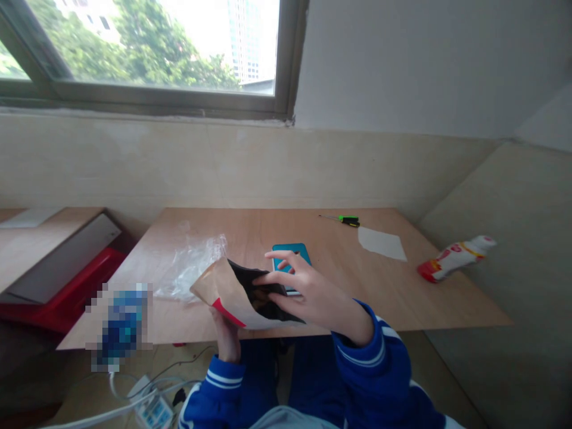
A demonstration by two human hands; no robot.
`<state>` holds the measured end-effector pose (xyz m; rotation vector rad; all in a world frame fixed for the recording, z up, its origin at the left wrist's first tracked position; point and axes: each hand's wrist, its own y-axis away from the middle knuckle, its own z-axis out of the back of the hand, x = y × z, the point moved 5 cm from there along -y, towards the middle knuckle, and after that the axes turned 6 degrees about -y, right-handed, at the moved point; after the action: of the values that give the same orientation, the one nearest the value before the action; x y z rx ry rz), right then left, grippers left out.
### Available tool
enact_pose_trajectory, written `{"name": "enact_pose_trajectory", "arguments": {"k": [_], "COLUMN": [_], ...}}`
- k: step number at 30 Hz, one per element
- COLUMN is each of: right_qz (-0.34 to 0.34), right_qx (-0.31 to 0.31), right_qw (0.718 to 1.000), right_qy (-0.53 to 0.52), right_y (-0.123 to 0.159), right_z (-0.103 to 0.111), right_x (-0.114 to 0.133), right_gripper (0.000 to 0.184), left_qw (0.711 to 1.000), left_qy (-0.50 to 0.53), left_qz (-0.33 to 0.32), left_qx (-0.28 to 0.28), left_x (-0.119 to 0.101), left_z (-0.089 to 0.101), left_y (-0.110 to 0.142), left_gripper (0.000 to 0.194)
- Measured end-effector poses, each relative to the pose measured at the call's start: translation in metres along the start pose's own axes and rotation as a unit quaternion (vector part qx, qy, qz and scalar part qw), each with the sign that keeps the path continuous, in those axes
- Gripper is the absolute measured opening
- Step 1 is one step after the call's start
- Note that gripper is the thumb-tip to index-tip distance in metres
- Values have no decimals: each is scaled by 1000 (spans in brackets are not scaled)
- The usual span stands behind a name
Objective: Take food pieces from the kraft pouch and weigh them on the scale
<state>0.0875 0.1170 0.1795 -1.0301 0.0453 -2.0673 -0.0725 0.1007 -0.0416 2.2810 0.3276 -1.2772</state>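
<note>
Pale plywood makes up the surface (250, 226) in front of you, set under a window with a tiled wall behind it. Starting at your far left, a red box with a grey board on top (67, 274) sits beside the surface, then a crumpled clear plastic wrapper (190, 265) lies on the wood. Your left hand (227, 339) grips the brown paper pouch with a red stripe (223, 292) from below at the near edge, fingers closed on it. The pouch is already open, its dark lining showing, and your right hand (308, 292) reaches its fingers into the mouth; you cannot tell whether they have pinched anything inside, so nothing looks taken out yet. Behind that hand lies a flat teal phone-like slab (292, 253). Further right rest a green-handled screwdriver (346, 220), a white paper sheet (382, 243) and, beyond the surface's edge, a white and red tube (456, 257).
</note>
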Motion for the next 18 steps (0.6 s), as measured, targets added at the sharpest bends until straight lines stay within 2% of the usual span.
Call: {"name": "enact_pose_trajectory", "arguments": {"k": [3, 5, 10, 14, 18], "right_qz": [-44, -67, -56, -34, 10], "right_qx": [105, 139, 132, 135, 105], "right_qw": [993, 987, 982, 986, 993], "right_qy": [2, 32, 123, 92, 56], "right_y": [-8, -11, -14, -23, -47], "right_z": [-8, -10, -8, -4, 17], "right_x": [-7, -12, -15, -20, -30], "right_gripper": [47, 52, 48, 28, 15], "left_qw": [1000, 1000, 999, 999, 997], "left_qy": [3, 10, 17, 12, 27], "left_qz": [-3, -12, -26, -30, -70], "left_qx": [0, 1, -3, 3, 30], "left_x": [0, -2, -3, -9, -31], "left_z": [1, 1, 4, 0, -22], "left_y": [2, 1, -5, -10, -22], "left_gripper": [77, 78, 65, 64, 69]}}
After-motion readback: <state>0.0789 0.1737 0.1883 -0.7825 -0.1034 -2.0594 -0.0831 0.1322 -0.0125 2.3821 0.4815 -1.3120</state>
